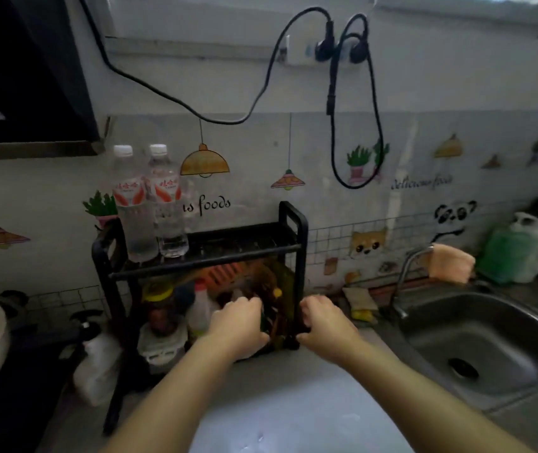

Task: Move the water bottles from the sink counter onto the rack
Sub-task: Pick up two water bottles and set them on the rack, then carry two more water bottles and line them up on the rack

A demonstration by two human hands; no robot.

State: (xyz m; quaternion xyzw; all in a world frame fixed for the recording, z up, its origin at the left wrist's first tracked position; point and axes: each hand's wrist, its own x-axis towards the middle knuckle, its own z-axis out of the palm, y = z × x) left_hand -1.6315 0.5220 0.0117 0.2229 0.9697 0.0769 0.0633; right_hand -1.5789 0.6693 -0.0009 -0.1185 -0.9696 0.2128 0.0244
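Both hands (238, 325) (323, 322) forward, fingers curled, forearms outstretched.

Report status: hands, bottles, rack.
Left hand and right hand low at the rack front, grip unclear. Two water bottles upright on top shelf, left end. Lower shelf crowded with condiment bottles.

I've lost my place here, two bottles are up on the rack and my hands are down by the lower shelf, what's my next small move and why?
Probably draw both hands back. Two water bottles already stand upright on the rack top shelf, and none shows on the bare counter near the sink. Your left hand and right hand reach among lower-shelf condiment bottles; their grip is unclear.
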